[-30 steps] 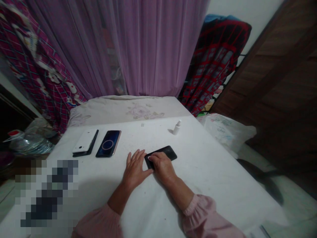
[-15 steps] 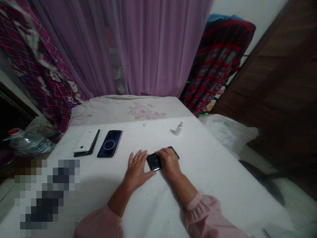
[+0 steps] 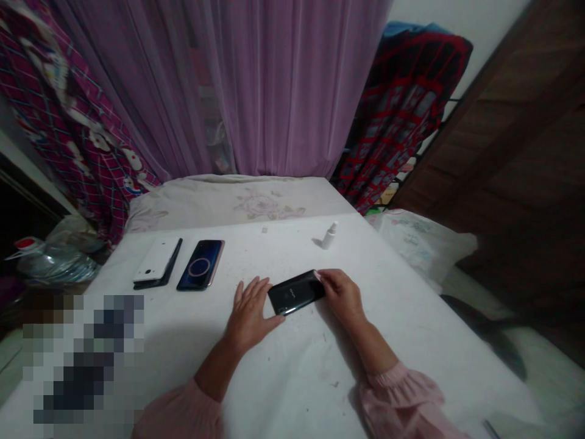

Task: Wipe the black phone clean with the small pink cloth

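1. On the head camera now: a glossy black smartphone (image 3: 296, 292) lies flat on a white sheet-covered surface (image 3: 402, 323), just below frame centre and angled on a slant. Glare runs along its lower edge. I can see a tiny pale logo on its left half, but it's too small for me to read.
2. The right hand (image 3: 342, 297) is at the phone's right end, with its fingertips (image 3: 319, 276) touching that edge. The fingers are close together, lying against the edge rather than pinching.
3. The left hand (image 3: 250, 315) is spread flat on the sheet at the phone's left end. Its thumb (image 3: 274, 321) is right by the lower-left corner, and I can't tell if they touch.
4. Upper left of the hands, a white phone (image 3: 153, 259) sits on a black phone (image 3: 150, 282). Beside them is a dark-blue phone (image 3: 200, 265) with a rose-gold edge and a ring on its screen. No writing is legible.
5. To the upper right stands a small white spray bottle (image 3: 329, 236), unlabelled as far as I can see.
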A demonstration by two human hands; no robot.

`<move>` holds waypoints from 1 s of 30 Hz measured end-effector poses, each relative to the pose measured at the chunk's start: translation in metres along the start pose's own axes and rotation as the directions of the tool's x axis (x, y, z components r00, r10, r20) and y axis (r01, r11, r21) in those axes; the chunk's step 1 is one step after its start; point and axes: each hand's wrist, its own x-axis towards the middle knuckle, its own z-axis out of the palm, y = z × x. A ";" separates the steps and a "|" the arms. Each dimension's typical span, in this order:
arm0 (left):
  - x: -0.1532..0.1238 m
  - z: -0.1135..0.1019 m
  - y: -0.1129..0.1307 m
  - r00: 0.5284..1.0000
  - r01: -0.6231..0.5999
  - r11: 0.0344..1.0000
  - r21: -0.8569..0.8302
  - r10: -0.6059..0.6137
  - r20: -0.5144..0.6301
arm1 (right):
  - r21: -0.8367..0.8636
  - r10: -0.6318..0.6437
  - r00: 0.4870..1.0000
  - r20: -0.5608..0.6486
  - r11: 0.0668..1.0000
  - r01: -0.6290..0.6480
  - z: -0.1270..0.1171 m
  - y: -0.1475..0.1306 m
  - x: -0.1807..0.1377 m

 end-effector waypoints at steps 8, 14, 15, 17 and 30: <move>-0.004 0.007 -0.006 0.996 -0.063 0.997 0.035 0.065 -0.063 | 0.741 0.470 0.840 0.271 0.455 -0.494 0.010 -0.014 0.001; -0.006 0.007 -0.006 0.988 -0.096 0.994 0.048 0.101 -0.120 | 0.702 0.435 0.866 0.247 0.536 -0.469 0.003 -0.008 0.000; -0.006 0.007 -0.006 0.986 -0.101 0.994 0.049 0.106 -0.126 | 0.650 0.408 0.892 0.195 0.628 -0.429 0.003 -0.006 0.000; -0.006 0.007 -0.006 0.984 -0.107 0.993 0.048 0.113 -0.139 | 0.458 0.301 0.950 0.085 0.835 -0.305 0.004 -0.004 -0.002; -0.007 0.008 -0.007 0.987 -0.089 0.991 0.095 0.101 -0.127 | -0.340 -0.131 0.988 0.085 0.928 0.153 0.011 -0.007 -0.017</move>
